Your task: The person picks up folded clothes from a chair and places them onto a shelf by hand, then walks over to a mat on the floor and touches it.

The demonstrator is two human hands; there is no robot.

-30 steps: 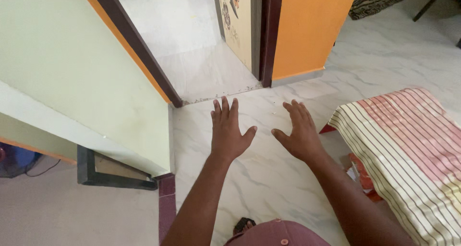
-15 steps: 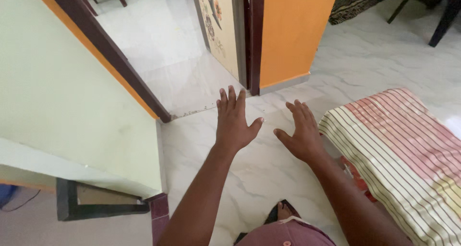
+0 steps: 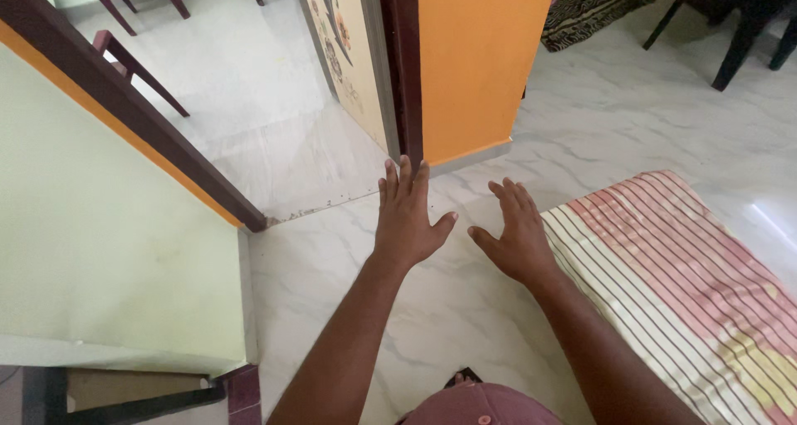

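My left hand is stretched out in front of me, palm down, fingers spread, holding nothing, above the white marble floor. My right hand hovers beside it in the same flat pose, empty, just left of a striped red, white and yellow cloth covering a low piece of furniture. Both forearms reach forward from the bottom edge. A maroon shirt shows at the bottom.
An open doorway with a dark brown frame lies ahead, its patterned door swung open. An orange wall stands right of it, a pale green wall at left. Dark chair legs and a patterned mat are far right.
The view has shifted forward and tilted up toward the doorway. Both hands keep the same open pose; the striped cloth now sits nearer my right hand.
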